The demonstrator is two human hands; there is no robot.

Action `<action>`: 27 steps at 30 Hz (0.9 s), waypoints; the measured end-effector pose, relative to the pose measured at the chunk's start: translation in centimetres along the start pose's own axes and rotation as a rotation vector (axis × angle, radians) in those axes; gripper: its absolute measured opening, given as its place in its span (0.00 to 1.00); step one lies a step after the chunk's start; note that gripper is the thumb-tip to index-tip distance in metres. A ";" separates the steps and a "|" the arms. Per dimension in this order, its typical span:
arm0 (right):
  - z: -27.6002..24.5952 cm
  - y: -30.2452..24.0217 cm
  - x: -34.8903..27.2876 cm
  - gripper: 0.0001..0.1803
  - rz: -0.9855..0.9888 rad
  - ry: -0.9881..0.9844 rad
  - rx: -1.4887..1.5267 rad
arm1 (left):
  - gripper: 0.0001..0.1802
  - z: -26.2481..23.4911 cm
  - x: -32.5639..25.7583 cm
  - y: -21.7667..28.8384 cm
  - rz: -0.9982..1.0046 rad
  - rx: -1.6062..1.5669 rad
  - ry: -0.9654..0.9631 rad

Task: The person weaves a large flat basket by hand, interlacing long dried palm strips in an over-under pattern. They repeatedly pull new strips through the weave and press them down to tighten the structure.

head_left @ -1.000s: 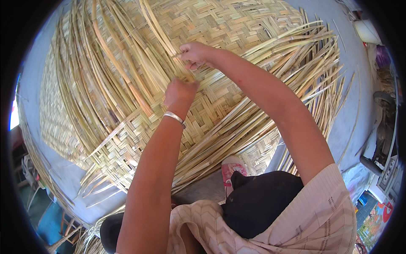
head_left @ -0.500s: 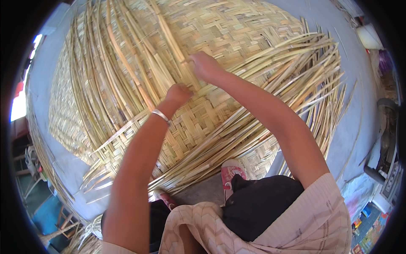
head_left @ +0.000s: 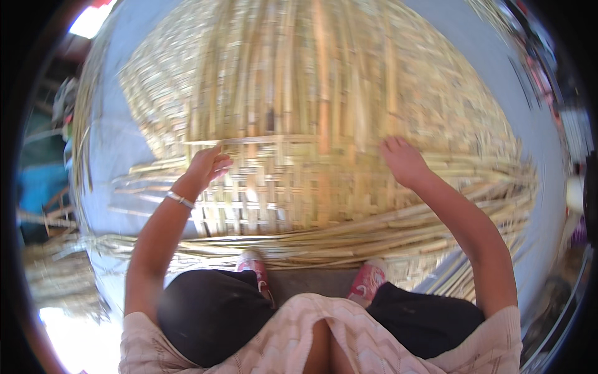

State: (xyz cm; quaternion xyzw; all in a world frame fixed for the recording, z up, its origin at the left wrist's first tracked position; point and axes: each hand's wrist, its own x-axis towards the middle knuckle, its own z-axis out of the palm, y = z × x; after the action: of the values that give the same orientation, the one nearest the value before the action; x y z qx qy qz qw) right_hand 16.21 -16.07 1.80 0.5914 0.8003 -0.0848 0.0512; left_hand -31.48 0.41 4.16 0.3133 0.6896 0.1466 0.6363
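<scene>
A mat of woven pale cane strips (head_left: 280, 184) lies on the floor in front of me. Long loose strips (head_left: 249, 81) run away from me out of its weave, and a thin cross strip (head_left: 268, 139) passes over or between them. At the left end of that cross strip is my left hand (head_left: 207, 168), its fingers loosely curled and apart, with a bracelet at the wrist. My right hand (head_left: 403, 162) rests on the weave right of the long strips, fingers stretched forward. Blur hides whether either hand touches the cross strip.
A bundle of loose cane strips (head_left: 336, 240) lies across the mat's near side, just before my pink shoes (head_left: 369, 280). Grey floor (head_left: 118, 134) borders the mat. More strips (head_left: 84, 131) lie along the left, near a blue object (head_left: 38, 187).
My view has swung left, so the long strips now point straight away from me. My hands, close together before, have moved wide apart, the left to the cross strip's left end.
</scene>
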 end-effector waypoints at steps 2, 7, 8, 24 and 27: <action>-0.5 -0.3 0.5 0.24 -0.035 -0.062 -0.063 | 0.27 -2.6 1.6 -1.0 0.101 -0.325 0.007; -1.6 -1.7 1.8 0.28 0.014 -0.297 -0.126 | 0.25 -5.3 5.1 -0.2 0.131 -0.720 0.111; -1.8 -2.0 2.0 0.29 0.007 -0.315 -0.134 | 0.20 -5.8 5.5 0.0 0.144 -0.761 0.170; -3.1 -5.6 4.4 0.40 0.169 -0.655 -0.252 | 0.09 -31.7 6.0 0.3 0.635 -1.455 0.269; -2.9 -5.9 4.6 0.41 0.176 -0.711 -0.311 | 0.10 -33.7 4.8 1.2 0.703 -1.384 0.267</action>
State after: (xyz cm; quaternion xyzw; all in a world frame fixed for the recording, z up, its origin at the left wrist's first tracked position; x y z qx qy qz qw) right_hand 9.30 -12.90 4.24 0.5769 0.6821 -0.1573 0.4210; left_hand -63.80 10.94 6.08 0.0253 0.3725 0.7717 0.5149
